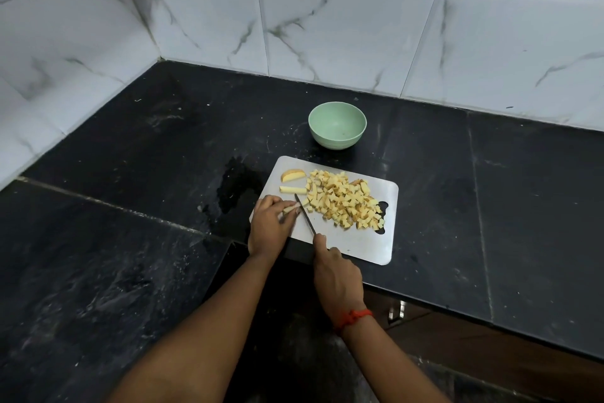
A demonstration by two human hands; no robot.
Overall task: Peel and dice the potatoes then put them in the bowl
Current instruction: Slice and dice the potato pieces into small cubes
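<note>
A steel cutting board [353,241] lies on the black counter. A heap of diced potato [346,200] covers its middle. A potato wedge [292,175] and a potato strip [292,189] lie at the board's far left. My left hand [269,228] pinches another potato strip [291,207] down on the board. My right hand [336,275] grips the handle of a knife [305,214], whose blade rests across that strip beside my left fingertips. A pale green bowl [337,124] stands beyond the board and looks to hold nothing.
A wet patch [237,187] darkens the counter left of the board. Marble-tiled walls [327,27] close in the back and left. The counter's front edge [425,301] runs just below the board, with a cabinet under it.
</note>
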